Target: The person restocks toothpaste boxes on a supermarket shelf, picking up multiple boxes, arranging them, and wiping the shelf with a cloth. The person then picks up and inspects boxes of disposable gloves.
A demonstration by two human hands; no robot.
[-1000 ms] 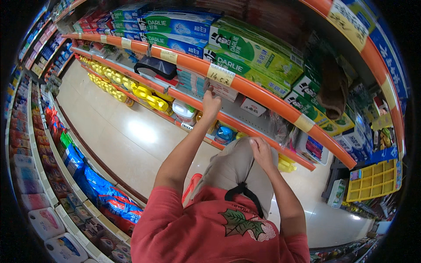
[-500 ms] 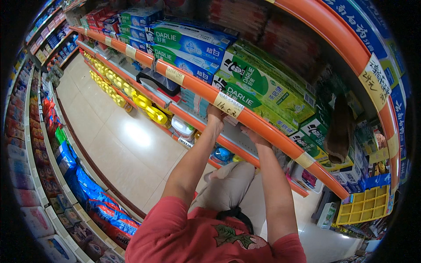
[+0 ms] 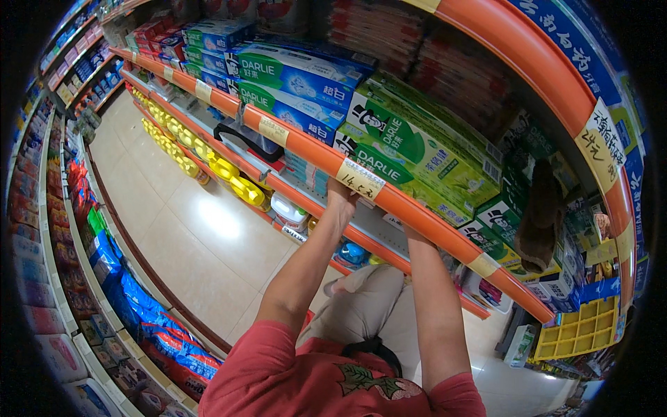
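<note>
Both my arms reach under an orange-edged shelf [image 3: 424,217] toward the lower shelf [image 3: 381,229]. My left hand [image 3: 341,194] sits just below a yellow price tag on that edge, beside light blue boxes [image 3: 306,172]; its fingers are hidden by the shelf edge. Farther right, my right hand [image 3: 415,235] is mostly covered by the same edge, and what it touches does not show. Green toothpaste boxes [image 3: 431,149] are stacked on the shelf above my hands, with blue toothpaste boxes [image 3: 292,78] to their left.
Yellow bottles [image 3: 226,169] line the bottom shelf at left. A white jug [image 3: 288,210] and a blue bottle [image 3: 352,252] stand low near my legs. A brown object [image 3: 540,219] hangs at right above a yellow grid basket [image 3: 578,328]. Blue bags [image 3: 149,306] edge the opposite shelf.
My right hand has gone farther in under the shelf edge, so less of it shows. The left hand stays almost in place, slightly lower. The view has shifted a little.
</note>
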